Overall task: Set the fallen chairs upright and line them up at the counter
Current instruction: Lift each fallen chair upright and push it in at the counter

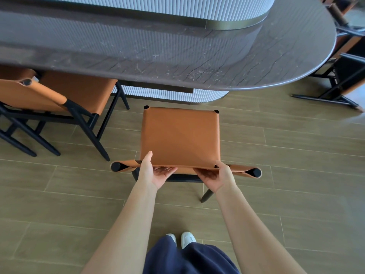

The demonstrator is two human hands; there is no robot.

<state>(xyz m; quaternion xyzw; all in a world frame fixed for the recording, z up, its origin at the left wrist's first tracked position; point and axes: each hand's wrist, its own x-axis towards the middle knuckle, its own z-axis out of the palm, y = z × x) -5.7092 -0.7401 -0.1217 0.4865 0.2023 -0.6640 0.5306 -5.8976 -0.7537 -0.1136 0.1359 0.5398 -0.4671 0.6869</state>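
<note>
At the bottom edge stand the person's white shoes (pixel 187 238) on the plank floor (pixel 59 194), with bare floor to either side of them. Both forearms reach forward to the chair (pixel 179 135), which stands upright directly ahead, its back towards the person. The left hand (pixel 156 173) and the right hand (pixel 218 177) hold the top edge of the tan backrest (pixel 243 169), one each side of its middle. Each thumb lies over the front and the fingers (pixel 167 171) lie along the rear face, so the backrest is pinched between them.

The chair's square seat faces the surface (pixel 177 64) but is not under it. A strip of floor shows between the seat's front edge and the pale fluted base (pixel 173 94) below the overhang. There is open floor on both sides of the chair.

To the left, a second chair (pixel 83 89) stands upright with its seat tucked beneath the dark stone edge, apart from the held chair.

Further off, past the rounded right end of the surface, a third chair (pixel 341 80) appears to lie tipped over, though it is partly cut off by the frame.
</note>
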